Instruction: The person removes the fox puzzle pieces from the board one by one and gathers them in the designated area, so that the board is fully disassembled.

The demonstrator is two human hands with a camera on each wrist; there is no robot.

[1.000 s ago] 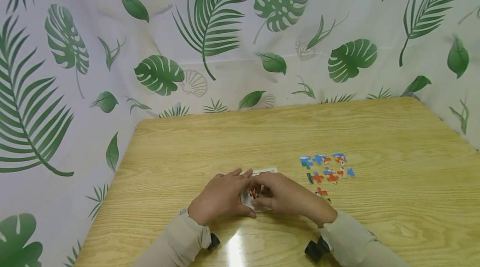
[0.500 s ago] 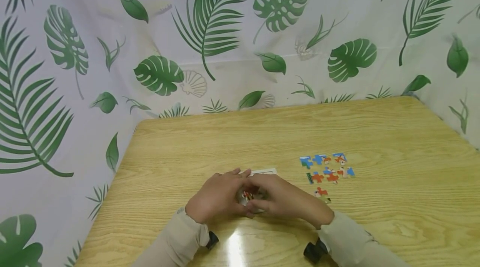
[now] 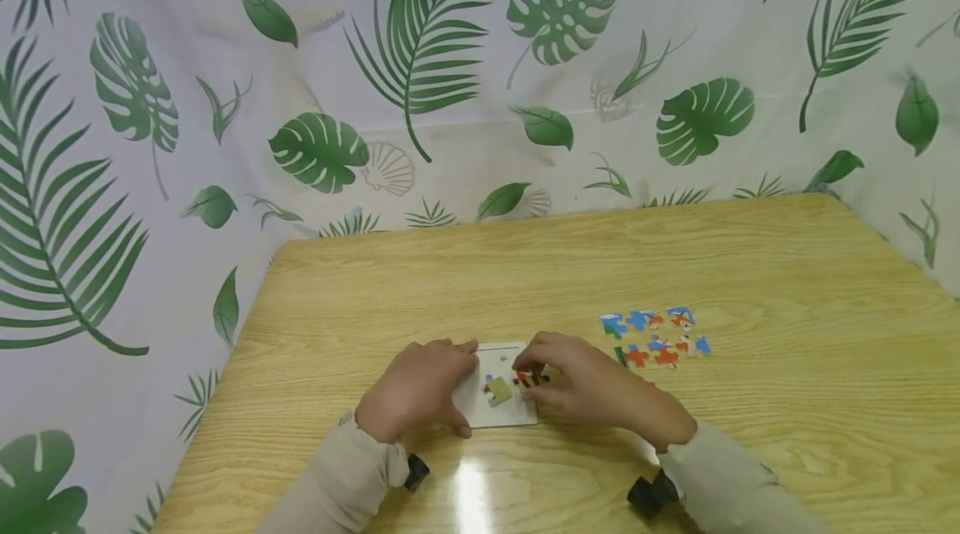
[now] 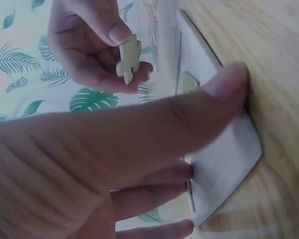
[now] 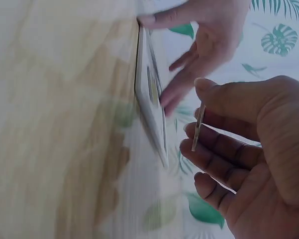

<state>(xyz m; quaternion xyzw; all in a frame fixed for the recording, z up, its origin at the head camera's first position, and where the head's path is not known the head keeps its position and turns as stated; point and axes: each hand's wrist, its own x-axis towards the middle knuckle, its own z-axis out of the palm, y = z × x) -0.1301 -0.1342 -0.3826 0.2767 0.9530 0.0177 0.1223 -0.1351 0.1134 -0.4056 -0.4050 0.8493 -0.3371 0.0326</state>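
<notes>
In the head view a white puzzle tray (image 3: 480,416) lies on the table, with a mostly olive-green jigsaw piece (image 3: 498,391) on it. My left hand (image 3: 408,391) rests at the tray's left side, thumb at the near corner and fingers along the far part of that edge, all fairly straight. Over the tray's right side, my right hand (image 3: 581,380) pinches a red-and-dark jigsaw piece (image 3: 529,380) between thumb and fingers. In the left wrist view that pinched jigsaw piece (image 4: 130,59) shows its pale back, raised off the tray. The right wrist view shows it edge-on.
Several loose jigsaw pieces (image 3: 663,356), blue and orange, lie in rough rows right of the tray; my right forearm covers part of the lowest row. The wooden table (image 3: 390,292) reaches back to a leaf-print curtain (image 3: 450,159).
My hands have moved apart: the right has drawn rightward with the red-and-dark jigsaw piece, the left slightly leftward. The tray's middle and its olive-green piece now show between them.
</notes>
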